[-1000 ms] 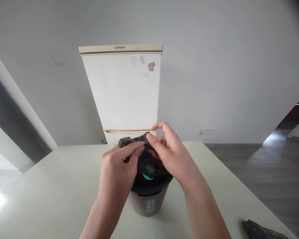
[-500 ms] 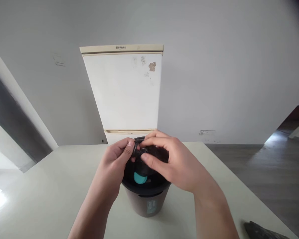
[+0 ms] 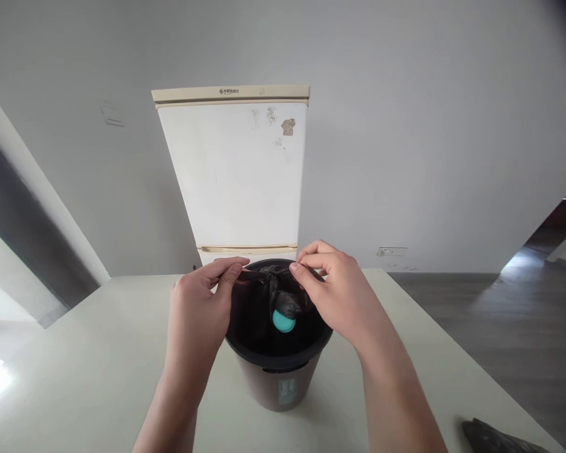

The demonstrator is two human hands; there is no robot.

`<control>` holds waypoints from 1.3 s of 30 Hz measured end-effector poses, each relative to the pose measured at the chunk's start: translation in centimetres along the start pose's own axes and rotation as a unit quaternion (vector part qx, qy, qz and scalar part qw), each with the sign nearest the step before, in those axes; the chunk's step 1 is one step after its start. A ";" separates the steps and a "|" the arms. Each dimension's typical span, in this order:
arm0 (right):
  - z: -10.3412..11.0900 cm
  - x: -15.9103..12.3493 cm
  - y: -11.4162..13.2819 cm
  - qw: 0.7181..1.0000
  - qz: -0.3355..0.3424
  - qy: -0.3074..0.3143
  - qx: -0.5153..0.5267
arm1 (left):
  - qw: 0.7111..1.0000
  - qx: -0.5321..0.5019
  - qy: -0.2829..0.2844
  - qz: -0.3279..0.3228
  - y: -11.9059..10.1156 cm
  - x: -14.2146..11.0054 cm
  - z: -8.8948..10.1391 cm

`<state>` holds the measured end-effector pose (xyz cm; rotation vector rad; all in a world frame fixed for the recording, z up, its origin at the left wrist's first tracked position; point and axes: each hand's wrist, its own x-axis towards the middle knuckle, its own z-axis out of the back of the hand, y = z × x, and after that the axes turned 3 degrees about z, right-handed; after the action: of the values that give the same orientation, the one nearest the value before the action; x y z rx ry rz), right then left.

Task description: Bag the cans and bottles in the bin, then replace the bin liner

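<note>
A black plastic bag (image 3: 274, 284) is gathered to a knot-like bunch over the mouth of a brown trash can (image 3: 259, 377) with a black rim. My left hand (image 3: 205, 299) pinches one stretched end of the bag at the left of the rim. On the other side, my right hand (image 3: 332, 283) grips the opposite end between thumb and fingers. The bag's ends are pulled taut between both hands. A round turquoise lid or disc (image 3: 283, 321) shows inside the can, just below the bunched plastic. The can's bottom inside is too dark to make out.
The can stands on a pale table (image 3: 122, 352). A white fridge (image 3: 236, 176) is behind it against a grey wall (image 3: 405, 126). At the table's front right lies a dark crumpled item (image 3: 497, 437). Wooden floor (image 3: 457, 321) shows beyond the right edge.
My hands were close together at the bunched bag; now they have spread apart left and right, drawing the bag's ends tight. The turquoise disc shows slightly farther right and higher.
</note>
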<state>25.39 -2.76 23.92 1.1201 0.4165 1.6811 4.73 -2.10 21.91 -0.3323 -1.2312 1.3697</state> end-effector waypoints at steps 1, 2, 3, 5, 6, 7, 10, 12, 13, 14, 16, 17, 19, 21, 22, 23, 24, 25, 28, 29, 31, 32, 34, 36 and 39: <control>0.1 0.1 -0.4 1.000 -0.014 -0.009 -0.022 | 1.000 0.026 -0.012 -0.004 0.3 0.2 -0.1; 0.2 0.2 -0.7 0.998 -0.030 -0.016 -0.045 | 0.999 0.049 -0.020 -0.006 0.6 0.3 -0.3; 0.3 0.3 -1.1 0.996 -0.048 -0.020 -0.070 | 0.997 0.067 -0.023 -0.007 0.8 0.4 -0.5; 0.6 0.4 -1.4 0.989 -0.083 -0.023 -0.123 | 0.995 0.094 -0.022 -0.009 0.9 0.4 -0.8; 0.7 0.4 -1.5 0.985 -0.094 -0.019 -0.142 | 0.995 0.098 -0.023 -0.010 0.7 0.3 -0.9; 0.9 0.3 -1.4 0.985 -0.093 -0.010 -0.147 | 0.995 0.093 -0.023 -0.011 0.4 0.1 -0.9; 0.9 -0.2 -0.8 0.995 -0.037 0.051 -0.073 | 1.000 0.024 -0.009 -0.012 -1.2 -0.8 -0.8; 0.6 -0.6 -0.5 0.993 0.008 0.117 -0.018 | 1.000 -0.023 0.000 -0.020 -2.4 -1.5 -0.6; 0.3 -0.7 -0.3 0.989 0.024 0.148 -0.010 | 0.999 -0.035 0.002 -0.027 -2.8 -1.8 -0.6; 0.0 -0.8 -0.3 0.985 0.034 0.169 -0.013 | 0.999 -0.042 0.002 -0.033 -3.2 -2.1 -0.5; -0.8 -0.7 -0.3 0.983 0.042 0.175 -0.019 | 0.998 -0.049 0.006 -0.038 -3.6 -2.4 -0.4; -1.0 -0.5 -0.3 0.986 0.042 0.158 -0.011 | 0.998 -0.057 0.011 -0.037 -3.6 -2.5 -0.3; -1.3 -0.1 -0.3 0.993 0.044 0.100 0.031 | 0.996 -0.081 0.012 -0.034 -3.4 -2.5 -0.2; -1.2 0.4 -0.3 0.996 0.050 0.032 0.073 | 0.993 -0.106 -0.003 -0.042 -3.1 -2.3 -0.2; -1.1 0.5 -0.3 0.995 0.051 -0.003 0.086 | 0.992 -0.118 -0.012 -0.049 -3.0 -2.2 -0.1; -0.9 0.6 -0.2 0.993 0.052 -0.039 0.096 | 0.990 -0.127 -0.019 -0.056 -2.9 -2.1 -0.1; -0.7 0.6 -0.2 0.991 0.052 -0.073 0.103 | 0.989 -0.134 -0.024 -0.061 -2.8 -2.0 -0.1; -0.6 0.5 -0.1 0.987 0.050 -0.105 0.110 | 0.988 -0.139 -0.029 -0.063 -2.7 -1.9 -0.1; -0.3 -0.3 0.2 0.971 0.042 -0.194 0.133 | 0.988 -0.142 -0.043 -0.049 -2.8 -1.8 0.3; -0.3 -0.7 0.4 0.963 0.041 -0.224 0.144 | 0.988 -0.141 -0.048 -0.042 -2.9 -1.7 0.5; -0.3 -1.1 0.9 0.942 0.048 -0.285 0.171 | 0.989 -0.136 -0.055 -0.028 -3.0 -1.7 1.1; -0.2 -1.1 1.2 0.933 0.053 -0.308 0.181 | 0.989 -0.132 -0.055 -0.023 -3.0 -1.7 1.5; 0.2 -0.3 2.0 0.931 0.060 -0.312 0.180 | 0.990 -0.127 -0.053 -0.018 -3.1 -1.7 2.2; 1.1 1.5 3.1 0.948 0.072 -0.268 0.156 | 0.990 -0.127 -0.053 -0.014 -3.2 -1.6 2.7; 2.7 5.4 5.5 0.963 0.120 -0.199 0.135 | 0.988 -0.141 -0.055 -0.007 -3.3 -1.6 3.2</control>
<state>24.35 -0.94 31.81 1.7284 0.2626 1.5801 4.36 -5.77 25.04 -0.4482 -1.5211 1.2146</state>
